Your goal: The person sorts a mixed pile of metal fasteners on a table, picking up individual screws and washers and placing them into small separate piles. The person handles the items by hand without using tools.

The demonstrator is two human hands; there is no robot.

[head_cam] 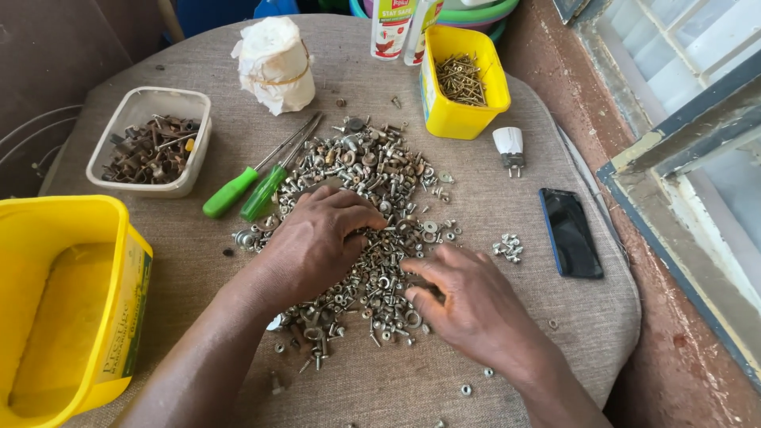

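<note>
Steel-grey and rusty, the spread heap of small nuts, bolts and washers [372, 206] lies in the middle of the round, cloth-covered table [555, 317], running lengthwise from the person's near edge away toward the yellow plastic tub of screws [460, 83]. Both hands rest on its nearer half, so the hardware lies directly under and just ahead of the fingers. The left hand [317, 238] sits palm down on the heap's left flank, fingers curled inward and pressed into the pieces; whether it pinches one I cannot tell. The right hand [468, 297] lies lower, at the heap's right edge, fingers bent with the tips touching loose washers, thumb tucked toward them. A tiny separate cluster of nuts [507, 247] lies just beyond the right hand, nearer to it than to the left. Two green-handled screwdrivers [250, 186] lie slantwise beside the left hand.
</note>
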